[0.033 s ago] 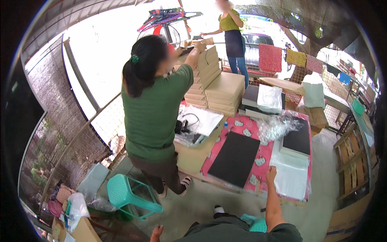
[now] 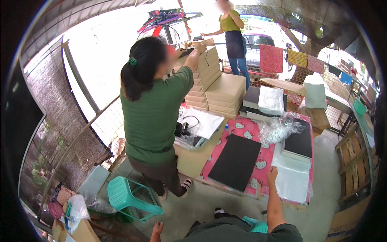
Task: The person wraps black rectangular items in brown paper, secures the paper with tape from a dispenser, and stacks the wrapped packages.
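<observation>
My right hand point(image 2: 272, 175) is closed in a fist at the left edge of a pile of clear plastic sleeves point(image 2: 292, 183); whether it grips anything is hidden. Low at the front, away from the table, my left hand point(image 2: 157, 228) has its fingers apart and holds nothing. A black rectangular board point(image 2: 235, 162) lies flat on the pink patterned table cover point(image 2: 261, 163), left of my right hand. Beyond the sleeves sits a stack of thick black-covered blocks point(image 2: 297, 139). Crumpled clear plastic point(image 2: 278, 130) lies beside that stack.
A co-worker in a green shirt point(image 2: 153, 121) stands left, reaching over tall stacks of brown-wrapped packages point(image 2: 225, 90). Another person point(image 2: 231, 32) stands behind the table. A teal stool point(image 2: 125, 193) is at left, a wooden pallet point(image 2: 352, 157) at right. More black-covered blocks point(image 2: 252, 97) lie farther back.
My left hand has risen slightly and its fingers have spread. The right hand stays closed by the sleeves. The view has shifted a little.
</observation>
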A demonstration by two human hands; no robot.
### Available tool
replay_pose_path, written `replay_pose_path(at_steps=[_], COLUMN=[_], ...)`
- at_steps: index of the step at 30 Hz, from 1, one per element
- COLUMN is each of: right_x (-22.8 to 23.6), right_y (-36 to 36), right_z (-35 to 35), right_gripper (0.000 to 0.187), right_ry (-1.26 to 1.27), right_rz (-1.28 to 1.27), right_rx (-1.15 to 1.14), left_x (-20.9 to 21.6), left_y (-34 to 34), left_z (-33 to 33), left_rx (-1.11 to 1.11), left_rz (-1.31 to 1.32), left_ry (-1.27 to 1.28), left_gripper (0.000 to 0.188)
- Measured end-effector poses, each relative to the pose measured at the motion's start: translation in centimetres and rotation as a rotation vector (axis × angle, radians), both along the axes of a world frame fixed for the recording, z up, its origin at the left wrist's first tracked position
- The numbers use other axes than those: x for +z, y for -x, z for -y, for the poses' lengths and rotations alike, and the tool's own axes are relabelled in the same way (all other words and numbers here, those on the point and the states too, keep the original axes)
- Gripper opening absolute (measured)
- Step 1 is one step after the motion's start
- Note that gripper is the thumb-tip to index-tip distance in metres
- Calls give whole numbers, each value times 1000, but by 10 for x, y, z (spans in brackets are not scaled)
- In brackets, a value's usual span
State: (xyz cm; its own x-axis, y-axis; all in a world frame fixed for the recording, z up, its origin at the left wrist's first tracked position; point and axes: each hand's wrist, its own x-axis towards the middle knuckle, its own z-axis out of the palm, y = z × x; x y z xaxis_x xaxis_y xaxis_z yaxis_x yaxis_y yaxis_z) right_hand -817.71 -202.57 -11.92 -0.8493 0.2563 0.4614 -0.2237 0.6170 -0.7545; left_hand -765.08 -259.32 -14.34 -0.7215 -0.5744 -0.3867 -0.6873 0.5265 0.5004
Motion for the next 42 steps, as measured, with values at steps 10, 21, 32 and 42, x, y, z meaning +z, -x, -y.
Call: replay_pose_path(at_steps=[10, 21, 32, 42], right_x=[-37, -14, -19, -19], right_y=[68, 53, 57, 60], right_z=[10, 21, 12, 18], right_gripper=[10, 35, 28, 26], right_ry=[-71, -461, -494, -549], right_rz=[100, 442, 375, 428], right_rx=[-15, -108, -154, -154], left_x=[42, 28, 52, 91], left_y=[216, 251, 309, 307], left_z=[6, 9, 66, 105], left_rx=[385, 578, 1134, 975], left_rz=[-482, -135, -649, -993], left_ry=[-37, -50, -95, -118], left_gripper=[76, 70, 77, 74])
